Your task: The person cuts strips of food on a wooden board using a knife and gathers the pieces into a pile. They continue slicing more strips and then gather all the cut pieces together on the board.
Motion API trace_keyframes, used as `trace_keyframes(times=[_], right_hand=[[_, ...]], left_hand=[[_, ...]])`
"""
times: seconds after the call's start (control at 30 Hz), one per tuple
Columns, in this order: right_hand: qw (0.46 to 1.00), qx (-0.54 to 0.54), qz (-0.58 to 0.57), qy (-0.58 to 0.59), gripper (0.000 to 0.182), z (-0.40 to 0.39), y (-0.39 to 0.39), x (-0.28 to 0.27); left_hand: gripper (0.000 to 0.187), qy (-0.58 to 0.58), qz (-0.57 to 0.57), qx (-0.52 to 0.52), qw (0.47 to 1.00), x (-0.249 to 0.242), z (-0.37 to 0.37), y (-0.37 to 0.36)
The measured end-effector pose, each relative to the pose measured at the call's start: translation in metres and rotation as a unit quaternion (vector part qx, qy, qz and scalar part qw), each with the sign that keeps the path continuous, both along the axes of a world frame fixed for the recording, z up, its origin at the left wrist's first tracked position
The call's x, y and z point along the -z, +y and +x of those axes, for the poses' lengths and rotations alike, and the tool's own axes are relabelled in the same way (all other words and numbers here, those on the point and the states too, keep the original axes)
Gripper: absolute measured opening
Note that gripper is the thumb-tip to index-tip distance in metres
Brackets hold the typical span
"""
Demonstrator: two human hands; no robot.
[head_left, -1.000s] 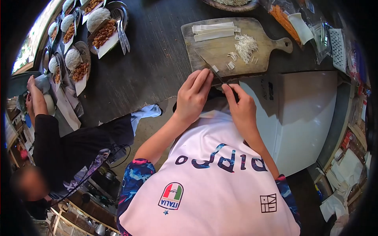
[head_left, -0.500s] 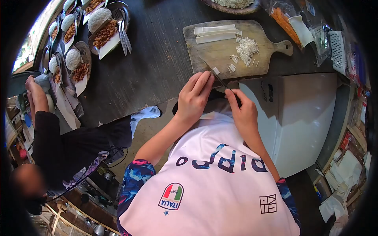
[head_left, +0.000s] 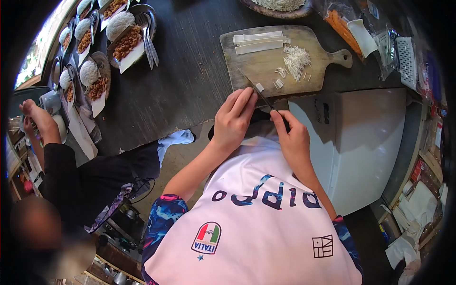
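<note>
White rice point(head_left: 120, 26): mounded on plates point(head_left: 138, 8) at the left of the table point(head_left: 190, 61).
Left hand point(head_left: 232, 115): fingers bunched at the blade; whether its grip pinches anything, I can't tell from here.
Knife point(head_left: 265, 99): over the near edge of the wooden board point(head_left: 256, 66), long axis slanting, tip pointing leftward and away from the person.
Cutting: seemingly the step in hand; another stroke would call for left fingertips clear of the edge.
Right hand point(head_left: 291, 132): grip closed round the handle.
Slivers point(head_left: 298, 61): heaped on the board, longer strips point(head_left: 259, 46) beyond, leftward.

Co-worker's hands point(head_left: 35, 112) shifted left in view, dark sleeve point(head_left: 60, 165) lower
</note>
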State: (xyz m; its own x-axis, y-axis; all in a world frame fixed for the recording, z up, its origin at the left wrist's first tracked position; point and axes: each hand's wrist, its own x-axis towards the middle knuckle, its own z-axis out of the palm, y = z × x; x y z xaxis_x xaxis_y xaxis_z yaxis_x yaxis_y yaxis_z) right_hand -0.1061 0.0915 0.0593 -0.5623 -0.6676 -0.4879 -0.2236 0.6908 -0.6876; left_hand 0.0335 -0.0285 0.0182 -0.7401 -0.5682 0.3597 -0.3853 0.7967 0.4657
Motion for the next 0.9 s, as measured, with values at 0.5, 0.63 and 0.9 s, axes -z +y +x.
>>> trace_keyframes(times=[0.5,0.63,0.9], right_hand=[[1.0,-0.008,-0.006,0.012,0.047,0.001,0.001,0.004],[1.0,-0.007,0.0,-0.007,0.047,-0.002,-0.002,0.006],[1.0,-0.015,0.008,-0.013,0.047,-0.002,-0.008,0.003]], left_hand=[[0.037,0.013,0.015,-0.006,1.0,0.002,0.0,0.001],[0.036,0.009,0.019,-0.008,1.0,0.001,0.0,0.004],[0.031,0.023,0.011,-0.019,0.999,0.003,-0.002,0.002]])
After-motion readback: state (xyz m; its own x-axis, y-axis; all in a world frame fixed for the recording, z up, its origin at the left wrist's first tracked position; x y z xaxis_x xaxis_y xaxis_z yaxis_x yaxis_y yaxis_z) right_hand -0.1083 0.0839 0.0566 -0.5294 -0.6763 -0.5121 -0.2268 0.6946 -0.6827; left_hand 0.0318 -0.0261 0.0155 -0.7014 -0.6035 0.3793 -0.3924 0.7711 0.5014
